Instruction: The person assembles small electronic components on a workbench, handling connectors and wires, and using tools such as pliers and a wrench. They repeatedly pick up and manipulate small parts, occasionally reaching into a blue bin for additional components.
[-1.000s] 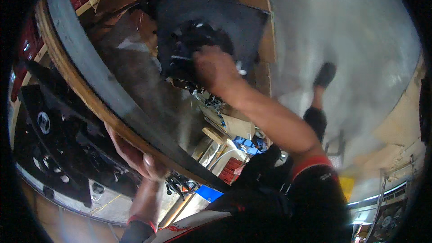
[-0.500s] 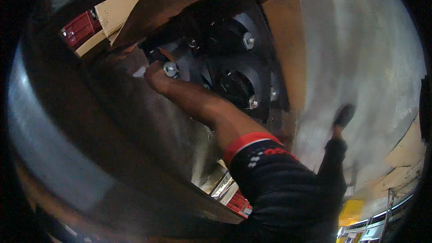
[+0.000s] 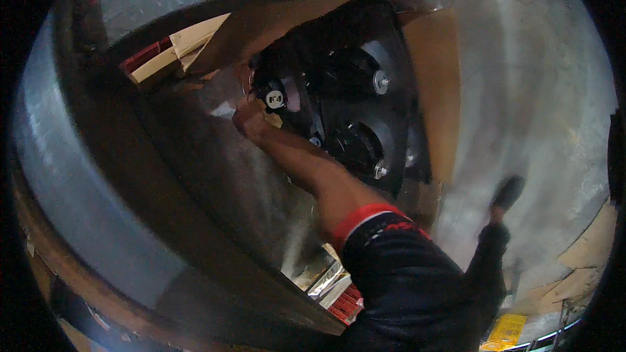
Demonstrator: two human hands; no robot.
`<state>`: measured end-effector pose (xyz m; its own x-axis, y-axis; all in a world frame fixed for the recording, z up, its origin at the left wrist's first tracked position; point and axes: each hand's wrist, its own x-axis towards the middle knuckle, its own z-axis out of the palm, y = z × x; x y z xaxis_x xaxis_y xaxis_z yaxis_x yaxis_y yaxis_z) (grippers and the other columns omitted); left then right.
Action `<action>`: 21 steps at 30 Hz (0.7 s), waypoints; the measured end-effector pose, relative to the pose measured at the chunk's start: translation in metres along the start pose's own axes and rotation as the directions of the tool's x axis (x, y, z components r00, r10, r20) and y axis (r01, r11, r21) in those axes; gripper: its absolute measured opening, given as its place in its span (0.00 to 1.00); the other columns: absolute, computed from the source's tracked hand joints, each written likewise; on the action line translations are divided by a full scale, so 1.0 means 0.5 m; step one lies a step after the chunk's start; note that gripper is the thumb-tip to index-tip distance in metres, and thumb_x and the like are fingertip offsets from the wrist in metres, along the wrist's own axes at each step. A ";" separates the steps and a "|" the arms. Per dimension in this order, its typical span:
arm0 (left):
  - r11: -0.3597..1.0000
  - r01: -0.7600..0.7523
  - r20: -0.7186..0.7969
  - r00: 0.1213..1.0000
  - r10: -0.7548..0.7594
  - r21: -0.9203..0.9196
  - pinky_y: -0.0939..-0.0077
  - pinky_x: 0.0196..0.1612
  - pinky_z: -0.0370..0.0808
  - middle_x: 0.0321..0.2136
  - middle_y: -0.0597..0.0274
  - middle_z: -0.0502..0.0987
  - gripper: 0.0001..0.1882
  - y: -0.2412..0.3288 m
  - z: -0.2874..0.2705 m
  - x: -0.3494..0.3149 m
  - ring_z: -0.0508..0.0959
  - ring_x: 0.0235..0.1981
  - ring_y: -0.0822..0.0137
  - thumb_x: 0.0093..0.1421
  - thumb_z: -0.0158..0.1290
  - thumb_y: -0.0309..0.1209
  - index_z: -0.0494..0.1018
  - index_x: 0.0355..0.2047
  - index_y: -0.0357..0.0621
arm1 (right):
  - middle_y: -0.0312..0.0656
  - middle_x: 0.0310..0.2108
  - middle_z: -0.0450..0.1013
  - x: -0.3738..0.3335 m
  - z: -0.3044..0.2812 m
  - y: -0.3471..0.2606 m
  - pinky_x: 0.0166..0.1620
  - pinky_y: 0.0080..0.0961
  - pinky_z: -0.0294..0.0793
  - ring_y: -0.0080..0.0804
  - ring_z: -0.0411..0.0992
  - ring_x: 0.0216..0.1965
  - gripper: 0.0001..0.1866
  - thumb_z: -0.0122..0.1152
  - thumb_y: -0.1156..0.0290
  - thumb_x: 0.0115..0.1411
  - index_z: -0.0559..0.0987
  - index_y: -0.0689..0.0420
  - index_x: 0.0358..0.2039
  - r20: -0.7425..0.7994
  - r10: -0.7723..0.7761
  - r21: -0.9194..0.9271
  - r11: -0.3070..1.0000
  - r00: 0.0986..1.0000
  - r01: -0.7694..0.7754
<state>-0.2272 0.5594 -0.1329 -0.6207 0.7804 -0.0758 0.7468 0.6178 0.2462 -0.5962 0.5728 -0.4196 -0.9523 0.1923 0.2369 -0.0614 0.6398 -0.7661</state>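
My right hand (image 3: 250, 119) reaches to the upper left into an open cardboard box (image 3: 438, 98). Its fingers look closed at the edge of a black round part (image 3: 262, 89) that carries a silver disc (image 3: 275, 99) with a dark mark at its centre; the fingertips are mostly hidden. Beside it lie more black moulded parts, one with a silver disc and stud (image 3: 381, 83) higher up, another stud (image 3: 381, 169) lower down. A scrap of white (image 3: 223, 109) lies just left of the hand. My left hand is out of view.
A thick grey metal beam (image 3: 98, 202) curves along the left and top. Red crates (image 3: 345, 303) show through a gap below my arm. A shoe (image 3: 507, 192) stands on the grey floor (image 3: 521, 91) at right, near a yellow object (image 3: 505, 332) and flattened cardboard (image 3: 580, 283).
The view has shifted, so the box sits lower and farther right. Relative to the other parts, the black round part by my right hand has moved up and its silver disc is turned differently.
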 end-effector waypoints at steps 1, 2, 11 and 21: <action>1.000 -0.018 0.005 1.000 0.018 -0.010 0.43 0.66 0.54 0.64 0.29 0.56 0.36 0.001 0.004 -0.005 0.58 0.65 0.34 0.58 0.51 0.47 0.63 0.63 0.39 | 0.44 0.35 0.78 -0.040 0.005 -0.024 0.38 0.45 0.73 0.42 0.77 0.34 0.11 0.56 0.68 0.57 0.84 0.55 0.36 0.022 0.049 0.220 0.974 0.999 -0.052; 0.999 -0.033 0.002 0.999 0.033 -0.018 0.43 0.66 0.55 0.64 0.29 0.56 0.36 0.001 0.003 -0.004 0.58 0.65 0.34 0.58 0.51 0.47 0.63 0.62 0.40 | 0.45 0.35 0.78 -0.075 0.008 -0.047 0.37 0.42 0.74 0.42 0.77 0.34 0.11 0.55 0.69 0.58 0.83 0.56 0.36 0.038 0.104 0.431 0.895 0.994 -0.110; 0.991 -0.128 -0.046 0.991 0.126 -0.049 0.45 0.66 0.57 0.63 0.32 0.59 0.30 0.043 -0.024 -0.013 0.61 0.65 0.36 0.57 0.53 0.42 0.69 0.58 0.41 | 0.47 0.34 0.79 -0.751 -0.062 -0.258 0.40 0.37 0.75 0.42 0.77 0.37 0.14 0.53 0.69 0.60 0.81 0.61 0.42 0.319 0.193 0.430 0.843 0.928 -0.323; 0.977 -0.108 -0.261 0.964 0.058 -0.185 0.47 0.67 0.56 0.64 0.41 0.61 0.29 0.041 -0.010 -0.070 0.59 0.67 0.44 0.57 0.51 0.40 0.67 0.58 0.42 | 0.52 0.33 0.79 -0.937 -0.670 -0.140 0.43 0.37 0.74 0.44 0.77 0.37 0.14 0.56 0.69 0.63 0.80 0.69 0.39 -0.168 0.652 0.290 0.749 0.739 -0.595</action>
<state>-0.1914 0.5445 -0.1206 -0.6175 0.7625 0.1933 0.7525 0.5010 0.4274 -0.0457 0.6872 -0.2766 -0.6940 0.6841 -0.2241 0.4341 0.1493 -0.8884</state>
